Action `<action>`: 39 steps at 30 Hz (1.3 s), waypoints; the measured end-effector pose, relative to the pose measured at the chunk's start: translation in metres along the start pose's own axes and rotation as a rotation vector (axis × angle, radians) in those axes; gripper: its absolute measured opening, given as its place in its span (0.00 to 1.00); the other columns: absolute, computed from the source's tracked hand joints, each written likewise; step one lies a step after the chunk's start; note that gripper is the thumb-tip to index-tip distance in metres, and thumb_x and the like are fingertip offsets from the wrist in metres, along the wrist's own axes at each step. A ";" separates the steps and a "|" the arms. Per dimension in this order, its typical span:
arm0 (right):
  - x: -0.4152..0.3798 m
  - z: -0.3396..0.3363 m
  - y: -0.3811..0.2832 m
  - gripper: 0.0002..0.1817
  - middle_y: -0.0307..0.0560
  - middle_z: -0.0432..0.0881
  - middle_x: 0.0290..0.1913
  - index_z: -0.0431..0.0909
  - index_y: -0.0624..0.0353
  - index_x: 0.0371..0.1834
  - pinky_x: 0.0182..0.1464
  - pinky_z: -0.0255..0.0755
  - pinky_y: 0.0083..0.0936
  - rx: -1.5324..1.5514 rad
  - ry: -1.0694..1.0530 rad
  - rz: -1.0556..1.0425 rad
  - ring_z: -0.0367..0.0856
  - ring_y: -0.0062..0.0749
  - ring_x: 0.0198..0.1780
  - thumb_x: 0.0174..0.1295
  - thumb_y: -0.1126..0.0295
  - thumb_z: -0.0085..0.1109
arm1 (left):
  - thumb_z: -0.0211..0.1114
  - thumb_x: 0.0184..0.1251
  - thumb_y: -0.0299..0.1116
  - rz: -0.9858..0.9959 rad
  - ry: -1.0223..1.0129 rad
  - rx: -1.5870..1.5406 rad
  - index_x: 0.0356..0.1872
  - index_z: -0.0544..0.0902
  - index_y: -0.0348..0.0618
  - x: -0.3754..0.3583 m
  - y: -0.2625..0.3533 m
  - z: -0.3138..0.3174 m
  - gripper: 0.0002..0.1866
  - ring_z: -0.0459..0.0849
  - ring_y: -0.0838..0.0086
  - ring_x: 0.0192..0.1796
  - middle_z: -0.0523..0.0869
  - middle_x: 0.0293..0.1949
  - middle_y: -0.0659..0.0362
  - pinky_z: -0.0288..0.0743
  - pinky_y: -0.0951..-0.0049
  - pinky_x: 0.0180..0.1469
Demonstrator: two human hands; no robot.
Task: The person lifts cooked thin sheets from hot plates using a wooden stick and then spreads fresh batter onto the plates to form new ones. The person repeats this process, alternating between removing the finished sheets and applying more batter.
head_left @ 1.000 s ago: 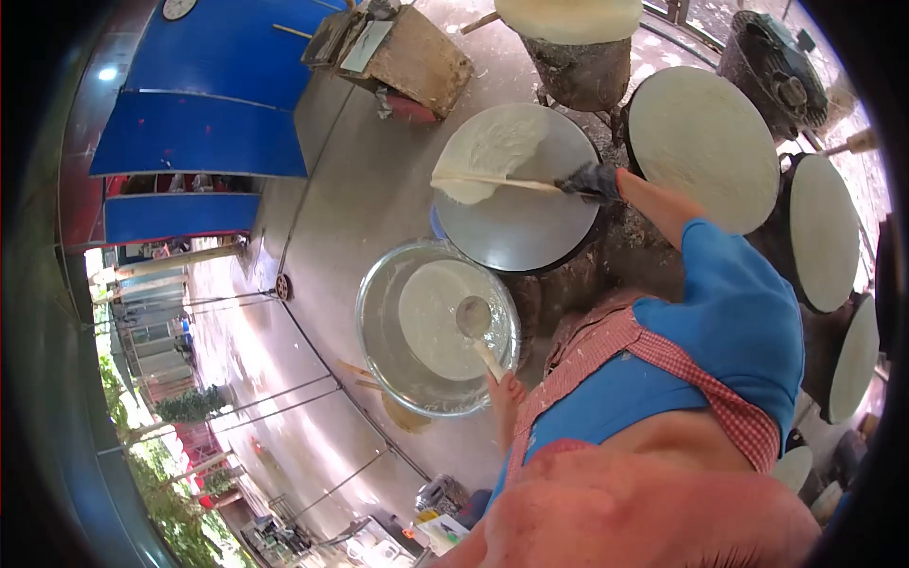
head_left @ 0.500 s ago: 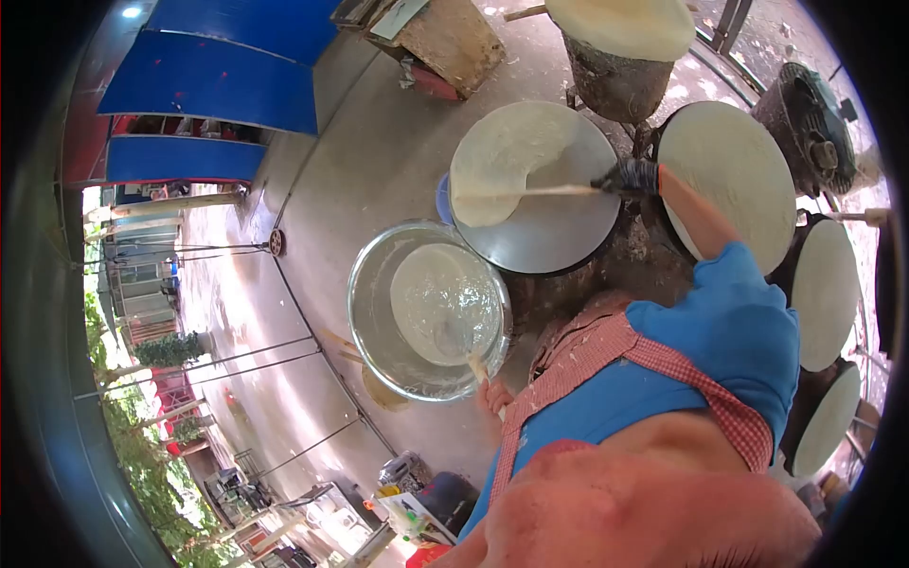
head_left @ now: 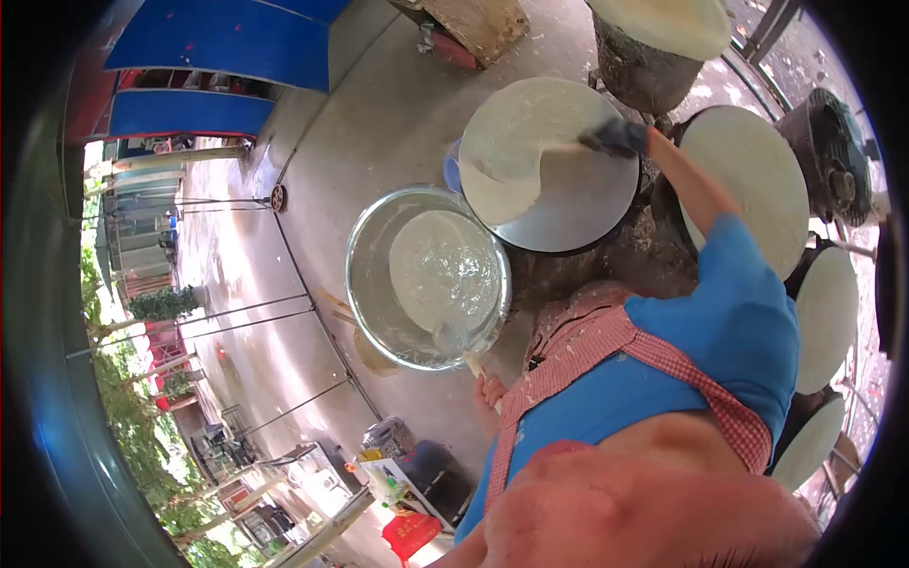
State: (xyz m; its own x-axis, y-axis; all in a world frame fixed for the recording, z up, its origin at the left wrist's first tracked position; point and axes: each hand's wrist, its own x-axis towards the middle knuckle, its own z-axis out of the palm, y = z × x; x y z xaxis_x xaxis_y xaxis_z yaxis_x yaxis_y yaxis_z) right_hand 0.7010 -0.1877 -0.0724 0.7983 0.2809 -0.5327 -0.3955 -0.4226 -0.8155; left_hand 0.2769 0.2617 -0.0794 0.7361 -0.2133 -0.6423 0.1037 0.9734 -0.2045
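My right hand point(head_left: 620, 138), in a dark glove, is closed on a wooden batter spreader point(head_left: 565, 149) over a round griddle point(head_left: 589, 206). Motion blurs the glove. Pale batter point(head_left: 511, 118) coats the far and left parts of that plate, while its near right part shows bare metal. Lower down, my bare left hand point(head_left: 490, 389) grips the light handle of a ladle point(head_left: 454, 337). The ladle's bowl lies at the near edge of the white batter point(head_left: 440, 260) inside a large metal basin point(head_left: 358, 317).
More round griddles carry pale sheets: one griddle point(head_left: 748, 185) stands right of my arm, others point(head_left: 827, 308) curve down the right side. A dark drum point(head_left: 649, 76) stands at the back, with a wooden box point(head_left: 483, 28) to its left. A blue object point(head_left: 453, 168) is partly hidden behind the working griddle.
My right hand has swept toward the griddle's far side, and batter covers more of its far part. The ladle sits closer to the basin's near rim. The whole view has shifted slightly.
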 end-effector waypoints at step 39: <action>-0.198 0.358 0.093 0.19 0.52 0.78 0.36 0.71 0.47 0.51 0.35 0.69 0.39 -0.563 0.835 -0.123 0.76 0.48 0.32 0.56 0.58 0.48 | 0.45 0.64 0.29 -0.434 -0.143 0.344 0.20 0.64 0.42 -0.073 0.139 0.013 0.12 0.60 0.83 0.13 0.59 0.15 0.65 0.57 0.84 0.10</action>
State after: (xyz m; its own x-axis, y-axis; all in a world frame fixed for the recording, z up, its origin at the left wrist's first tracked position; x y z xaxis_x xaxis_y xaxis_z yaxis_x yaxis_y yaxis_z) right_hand 0.3436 0.0255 -0.1232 0.9666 -0.2509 0.0524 -0.1894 -0.8367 -0.5138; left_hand 0.2465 0.4139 -0.0512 0.6585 -0.6092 -0.4419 0.6105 0.7758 -0.1597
